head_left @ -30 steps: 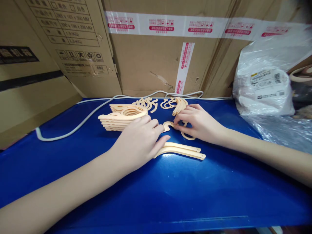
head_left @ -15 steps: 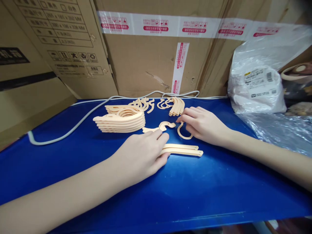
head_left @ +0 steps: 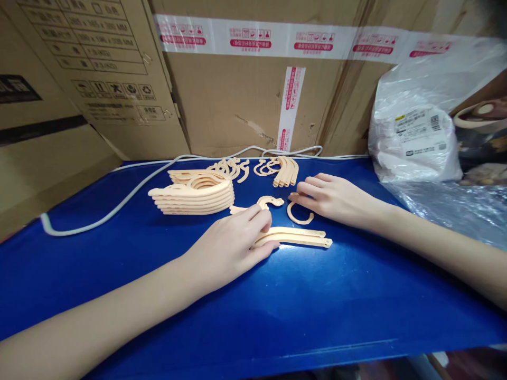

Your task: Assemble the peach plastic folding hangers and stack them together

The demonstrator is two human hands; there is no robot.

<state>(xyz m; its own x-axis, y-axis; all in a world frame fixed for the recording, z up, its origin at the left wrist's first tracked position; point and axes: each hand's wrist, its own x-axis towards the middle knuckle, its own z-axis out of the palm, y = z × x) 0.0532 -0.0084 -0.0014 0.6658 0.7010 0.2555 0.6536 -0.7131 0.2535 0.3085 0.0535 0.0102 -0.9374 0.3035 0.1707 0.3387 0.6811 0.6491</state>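
Observation:
My left hand is closed around the left ends of two long, slightly curved cream plastic hanger arms, its thumb along the near side. Just behind its knuckles lies another cream part with a curved hook, partly hidden by the fingers. My right hand rests low over the table, fingers loosely stretched, with a fingertip at the top of a loose C-shaped hanger hook. The hook lies flat on the blue surface.
At the left stands a stack of cream hanger pieces. Behind are small curved parts, more hooks and a bundle of arms. A white cable runs along cardboard boxes. A plastic bag sits right.
The free ends of the hanger arms have tilted slightly and spread as my left hand shifts a little. My right hand has drawn slightly back, exposing more of the hook. The view moved slightly.

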